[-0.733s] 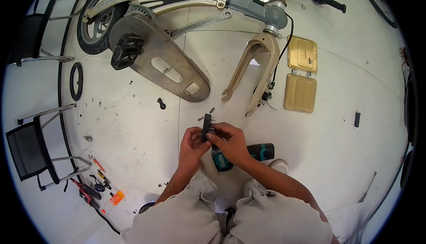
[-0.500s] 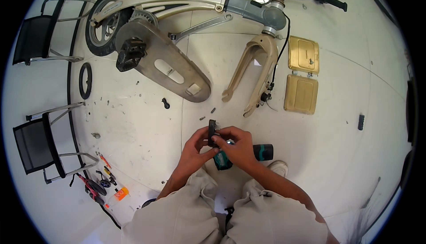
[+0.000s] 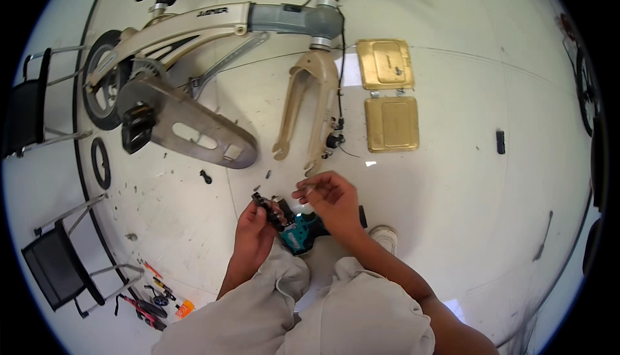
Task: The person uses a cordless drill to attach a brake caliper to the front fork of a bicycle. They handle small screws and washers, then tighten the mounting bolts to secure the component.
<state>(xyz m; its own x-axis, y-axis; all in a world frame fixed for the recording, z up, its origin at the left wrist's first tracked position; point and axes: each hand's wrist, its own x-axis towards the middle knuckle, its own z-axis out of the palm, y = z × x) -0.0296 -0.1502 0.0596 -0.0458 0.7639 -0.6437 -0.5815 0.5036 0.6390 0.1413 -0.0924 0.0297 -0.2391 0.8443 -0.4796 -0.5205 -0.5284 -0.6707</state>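
My left hand point(image 3: 253, 229) is closed round a narrow black bit holder point(image 3: 263, 206), which is tilted with its upper end past the fingers. To its right, my right hand point(image 3: 332, 198) is raised, thumb and fingers pinched together; whatever sits between them is too small to name. Below the hands, a teal and black cordless drill point(image 3: 298, 233) lies between my legs, partly covered by my right wrist. Two small metal bits, one point(image 3: 268, 175) farther off and one point(image 3: 257, 188) nearer, lie on the floor just beyond my left hand.
A beige folding bicycle frame point(image 3: 194, 20) lies ahead, its fork point(image 3: 294, 96) pointing towards me. Gold floor-box lids point(image 3: 392, 125) are right of it. A black block point(image 3: 500, 142) lies farther right. Black chairs point(image 3: 55, 264) and a loose tyre point(image 3: 100, 163) are at left.
My hands have come apart: the left keeps the bit holder and the right has lifted away to the right. The view has shifted, so the bicycle and lids appear farther left.
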